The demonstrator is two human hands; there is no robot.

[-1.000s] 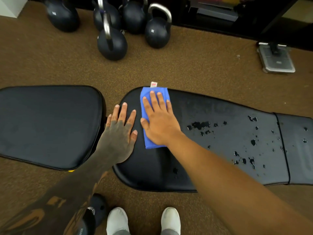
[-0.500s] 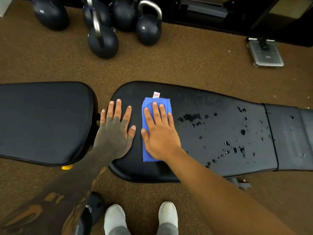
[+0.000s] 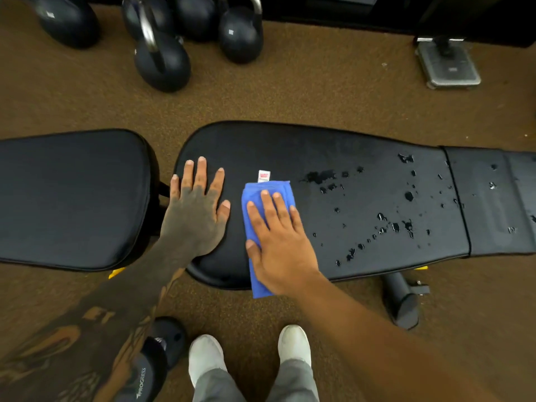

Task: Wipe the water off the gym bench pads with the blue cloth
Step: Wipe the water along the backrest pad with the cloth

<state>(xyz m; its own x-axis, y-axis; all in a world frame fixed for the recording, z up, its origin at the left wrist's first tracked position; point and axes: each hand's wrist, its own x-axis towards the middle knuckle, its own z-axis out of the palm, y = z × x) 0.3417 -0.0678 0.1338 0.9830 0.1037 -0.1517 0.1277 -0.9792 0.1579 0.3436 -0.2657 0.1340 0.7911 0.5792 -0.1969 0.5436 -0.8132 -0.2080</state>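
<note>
The folded blue cloth [image 3: 252, 198], with a white tag at its far end, lies across the long black back pad [image 3: 333, 158], and its near end hangs over the pad's front edge. My right hand [image 3: 278, 239] presses flat on the cloth, fingers spread. Flat on the same pad's left end, bare and holding nothing, rests my left hand [image 3: 195, 210]. Water drops and small puddles [image 3: 383, 221] cover the pad's right half. The seat pad [image 3: 66, 195] at the left looks dry.
Several black kettlebells [image 3: 162, 59] stand on the brown floor beyond the bench. A grey metal foot plate [image 3: 448, 68] sits at the far right. The bench's black foot roller [image 3: 401, 303] lies right of my white shoes [image 3: 293, 343].
My right hand has dragged the cloth from the pad's far edge toward me, down to its front edge. My left hand has stayed in place.
</note>
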